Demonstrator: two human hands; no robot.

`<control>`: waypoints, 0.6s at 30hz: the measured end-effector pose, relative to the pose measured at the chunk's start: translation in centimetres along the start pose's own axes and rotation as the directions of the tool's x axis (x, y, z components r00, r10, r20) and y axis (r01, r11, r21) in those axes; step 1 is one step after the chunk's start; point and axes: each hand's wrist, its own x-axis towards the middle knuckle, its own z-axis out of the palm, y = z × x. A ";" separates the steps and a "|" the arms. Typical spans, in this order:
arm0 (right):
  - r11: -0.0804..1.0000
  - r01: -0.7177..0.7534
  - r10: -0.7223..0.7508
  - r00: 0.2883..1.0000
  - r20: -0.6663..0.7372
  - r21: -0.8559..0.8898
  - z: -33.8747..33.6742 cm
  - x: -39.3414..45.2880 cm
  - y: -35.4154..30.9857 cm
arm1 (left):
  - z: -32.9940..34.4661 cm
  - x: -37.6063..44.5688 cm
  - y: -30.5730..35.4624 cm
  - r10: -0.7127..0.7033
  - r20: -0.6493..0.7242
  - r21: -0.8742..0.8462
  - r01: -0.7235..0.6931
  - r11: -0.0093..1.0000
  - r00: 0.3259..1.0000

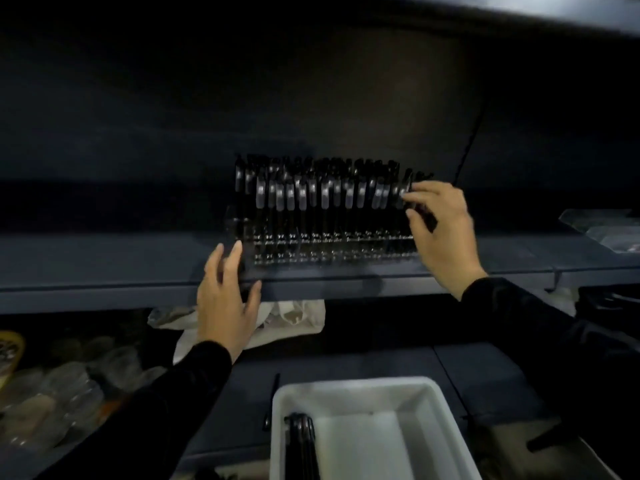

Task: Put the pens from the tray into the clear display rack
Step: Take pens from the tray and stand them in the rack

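Your right hand [441,230] fingers pinch a black pen [423,212] at the right end of the clear display rack [322,244] on the shelf [104,268]. Left hand [225,299], fingers spread, steadies the rack's left corner. More pens [301,445] lie in the white tray [374,386] below.

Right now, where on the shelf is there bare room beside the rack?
Bare shelf runs left of the clear display rack, beyond the left hand. A shorter bare strip lies right of the right hand, up to some clear packets. The rack itself is crowded with pens.
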 end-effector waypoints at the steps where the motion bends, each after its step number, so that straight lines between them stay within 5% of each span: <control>1: 0.998 0.062 -0.061 0.997 -0.047 0.032 0.4 -1.6 0.0 | 0.6 -1.9 -0.6 0.054 -0.046 0.039 -0.052 0.998 0.997; 4: 0.988 0.089 -0.094 0.995 0.035 0.126 3.5 -8.6 0.9 | 3.5 -8.8 -3.1 0.108 0.133 0.125 -0.125 0.984 0.985; 7: 0.958 -0.197 0.131 0.947 0.294 0.209 8.2 -15.9 2.0 | 6.5 -13.7 -4.6 -0.215 0.546 0.175 0.140 0.975 0.810; 9: 0.870 -0.478 0.362 0.788 0.498 0.124 12.1 -20.4 3.1 | 8.3 -15.1 -5.4 -0.425 0.680 0.231 0.376 0.898 0.597; 11: 0.763 -0.645 0.493 0.630 0.600 0.049 15.8 -24.1 3.9 | 10.1 -16.0 -5.8 -0.508 0.685 0.277 0.458 0.845 0.522; 14: 0.673 -0.739 0.547 0.476 0.689 -0.023 20.0 -27.9 4.3 | 11.1 -16.9 -5.8 -0.547 0.642 0.287 0.493 0.821 0.537; 18: 0.448 -0.892 0.634 0.279 0.722 -0.049 23.2 -29.4 2.7 | 11.2 -18.2 -5.8 -0.521 0.566 0.209 0.501 0.840 0.639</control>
